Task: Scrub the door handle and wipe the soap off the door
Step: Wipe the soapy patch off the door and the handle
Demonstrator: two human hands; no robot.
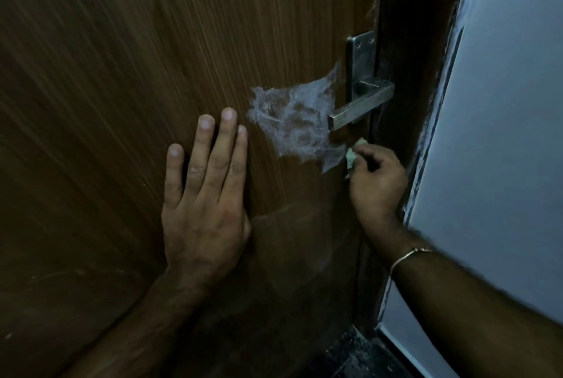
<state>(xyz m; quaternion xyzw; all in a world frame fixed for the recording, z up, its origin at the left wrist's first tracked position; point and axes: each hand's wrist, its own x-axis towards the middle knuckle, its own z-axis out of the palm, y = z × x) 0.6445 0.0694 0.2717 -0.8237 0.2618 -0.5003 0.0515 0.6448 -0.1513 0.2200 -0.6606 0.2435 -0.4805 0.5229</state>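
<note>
A brown wooden door (122,73) fills most of the view. Its steel lever handle (361,109) sits on a steel backplate (362,61) near the door's right edge. A patch of white soap foam (292,122) covers the wood left of and below the lever. My left hand (204,204) lies flat against the door, fingers apart, just left of the foam. My right hand (376,182) is below the lever, fingers pinched on a small pale green scrubber (352,158) that touches the lower right edge of the foam. Most of the scrubber is hidden by the fingers.
The dark door frame (405,42) runs along the door's right edge. A pale blue-white wall (502,134) stands close on the right. A dark speckled floor (350,353) shows at the bottom. A thin bracelet (408,256) circles my right wrist.
</note>
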